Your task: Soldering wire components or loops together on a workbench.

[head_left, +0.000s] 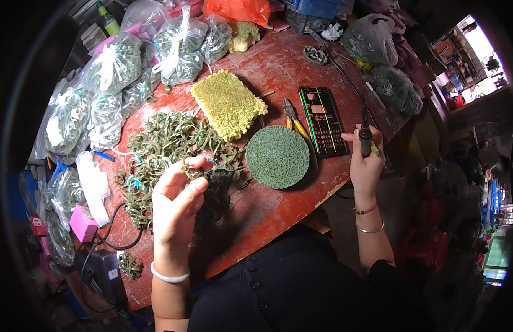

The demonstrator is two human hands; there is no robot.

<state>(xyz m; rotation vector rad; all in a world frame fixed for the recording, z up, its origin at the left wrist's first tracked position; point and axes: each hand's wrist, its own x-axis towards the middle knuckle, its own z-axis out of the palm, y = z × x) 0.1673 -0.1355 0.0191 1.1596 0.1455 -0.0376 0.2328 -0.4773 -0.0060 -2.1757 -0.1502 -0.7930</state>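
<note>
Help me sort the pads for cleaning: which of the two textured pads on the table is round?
The dark green pad is the round disc, nearer the person. The yellow pad behind it is rectangular and shaggy.

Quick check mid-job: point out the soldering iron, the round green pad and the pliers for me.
soldering iron (365,134): head view, on its dark grip in the right hand.
round green pad (277,157): head view, centre of its top face.
pliers (293,120): head view, on the yellow handles near the joint.

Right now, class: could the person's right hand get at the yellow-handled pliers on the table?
Probably yes, but not freely: the right hand already grips a soldering iron. The pliers lie uncovered just left of the phone, nothing on top.
</note>
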